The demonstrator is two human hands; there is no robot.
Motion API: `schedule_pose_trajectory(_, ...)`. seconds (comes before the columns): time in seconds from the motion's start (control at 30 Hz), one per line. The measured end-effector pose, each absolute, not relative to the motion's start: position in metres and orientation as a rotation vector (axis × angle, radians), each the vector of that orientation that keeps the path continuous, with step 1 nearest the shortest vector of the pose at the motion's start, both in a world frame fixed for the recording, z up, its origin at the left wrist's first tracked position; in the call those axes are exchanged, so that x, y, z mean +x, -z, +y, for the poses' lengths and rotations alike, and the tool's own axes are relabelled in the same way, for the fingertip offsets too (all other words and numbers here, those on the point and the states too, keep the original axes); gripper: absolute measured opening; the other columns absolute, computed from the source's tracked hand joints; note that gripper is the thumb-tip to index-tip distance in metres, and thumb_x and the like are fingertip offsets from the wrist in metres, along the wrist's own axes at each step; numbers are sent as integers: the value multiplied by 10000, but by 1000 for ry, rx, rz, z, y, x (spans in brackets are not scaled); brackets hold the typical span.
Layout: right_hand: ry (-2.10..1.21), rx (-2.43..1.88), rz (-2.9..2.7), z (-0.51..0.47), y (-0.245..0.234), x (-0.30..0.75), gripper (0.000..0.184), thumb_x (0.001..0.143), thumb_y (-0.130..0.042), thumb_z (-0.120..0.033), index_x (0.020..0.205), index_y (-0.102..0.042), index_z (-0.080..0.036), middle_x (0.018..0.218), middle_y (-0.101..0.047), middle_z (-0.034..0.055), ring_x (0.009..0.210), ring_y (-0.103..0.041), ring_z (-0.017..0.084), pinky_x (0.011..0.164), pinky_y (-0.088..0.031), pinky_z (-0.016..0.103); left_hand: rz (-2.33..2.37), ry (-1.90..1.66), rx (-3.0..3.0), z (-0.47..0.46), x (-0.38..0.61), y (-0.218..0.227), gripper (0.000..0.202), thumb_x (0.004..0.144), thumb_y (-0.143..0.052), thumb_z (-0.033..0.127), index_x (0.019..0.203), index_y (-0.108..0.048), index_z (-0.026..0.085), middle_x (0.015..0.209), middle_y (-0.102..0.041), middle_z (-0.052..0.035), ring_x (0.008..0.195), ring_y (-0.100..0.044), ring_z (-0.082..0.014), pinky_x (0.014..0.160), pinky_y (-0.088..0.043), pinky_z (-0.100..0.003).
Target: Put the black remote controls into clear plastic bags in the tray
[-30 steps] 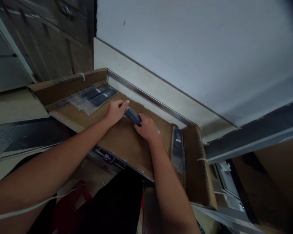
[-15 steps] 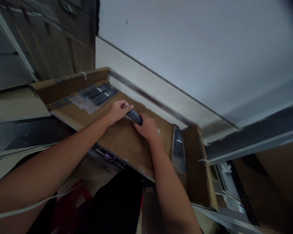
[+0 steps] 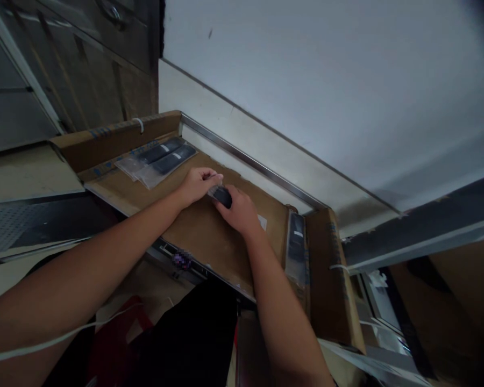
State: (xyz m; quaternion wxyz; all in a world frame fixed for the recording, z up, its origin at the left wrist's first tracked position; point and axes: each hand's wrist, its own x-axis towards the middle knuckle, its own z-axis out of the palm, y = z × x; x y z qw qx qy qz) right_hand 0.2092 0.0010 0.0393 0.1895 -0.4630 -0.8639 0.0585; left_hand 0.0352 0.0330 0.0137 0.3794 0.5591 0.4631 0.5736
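Black remote control [image 3: 222,196], partly sleeved in a clear plastic bag [image 3: 213,189], is seen gripped between two bare hands near the middle of a flattened cardboard sheet [image 3: 201,231] spread over the workbench. Its near end is clamped by the right hand [image 3: 239,210], fingers curled shut around the dark body. The bag's mouth at the far end is pinched by the left hand [image 3: 197,184], thumb and fingertips pressed together on the film. The long axis of the remote runs from the right hand up and leftward toward the left hand, so each end is met by one hand, and neither hand can be called the nearer; most of the remote's length is hidden under the fingers. Toward the sheet's far left corner, two bagged remotes [image 3: 163,156] are laid side by side, well apart from the hands. Along the right edge, another bagged remote [image 3: 297,246] is stood against an upturned cardboard flap [image 3: 331,269]. A metal rail [image 3: 250,159] borders the far edge below a pale wall [image 3: 326,86].
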Motion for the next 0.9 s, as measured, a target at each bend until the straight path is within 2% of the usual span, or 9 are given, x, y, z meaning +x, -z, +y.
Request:
schedule_pose_trajectory(0.17, -127, -1393, -2382, 3, -43, 216, 402, 889, -617, -427, 1227, -583, -212, 1126, -697, 116, 1038, -649, 288, 894, -494, 412, 1149, -1447, 1202, 33, 35, -15, 298, 805, -687, 471, 772, -675, 174, 624, -596, -2, 484, -457, -98, 446, -342, -252)
schedule_pose_trajectory(0.33, -100, -1430, -2333, 5, -44, 219, 419, 872, -636, -401, 1237, -580, -203, 1138, -696, 113, 1038, -650, 285, 884, -497, 402, 1203, -1364, 1250, 33, 34, -17, 232, 780, -731, 398, 772, -730, 167, 506, -547, 14, 418, -436, -92, 407, -319, -242)
schedule_pose_trajectory(0.47, -94, -1470, -2337, 5, -44, 220, 417, 878, -637, -420, 1234, -585, -210, 1127, -702, 112, 1018, -658, 281, 878, -502, 401, 1174, -1528, 1043, 34, 32, -18, 249, 771, -736, 417, 707, -706, 178, 563, -592, 6, 440, -469, -80, 427, -366, -221)
schedule_pose_trajectory(0.63, -98, -1497, -2291, 5, -44, 220, 418, 873, -639, -421, 1235, -586, -217, 1131, -705, 107, 1015, -664, 286, 873, -512, 407, 1167, -1443, 1084, 33, 32, -17, 225, 729, -786, 358, 630, -703, 173, 553, -615, -15, 460, -503, -94, 463, -385, -231)
schedule_pose_trajectory(0.77, -98, -1523, -2265, 8, -43, 221, 440, 854, -662, -435, 1231, -590, -220, 1127, -706, 112, 1023, -662, 295, 873, -515, 413, 1165, -1546, 1071, 36, 32, -14, 165, 757, -755, 292, 648, -712, 176, 585, -633, -13, 475, -513, -93, 485, -402, -234)
schedule_pose_trajectory(0.9, -140, -1549, -2274, 11, -40, 227, 446, 843, -678, -433, 1225, -594, -219, 1069, -717, 106, 980, -674, 294, 851, -520, 407, 1142, -1611, 934, 39, 30, -14, 169, 775, -740, 317, 690, -708, 174, 600, -650, -22, 484, -540, -109, 461, -406, -233)
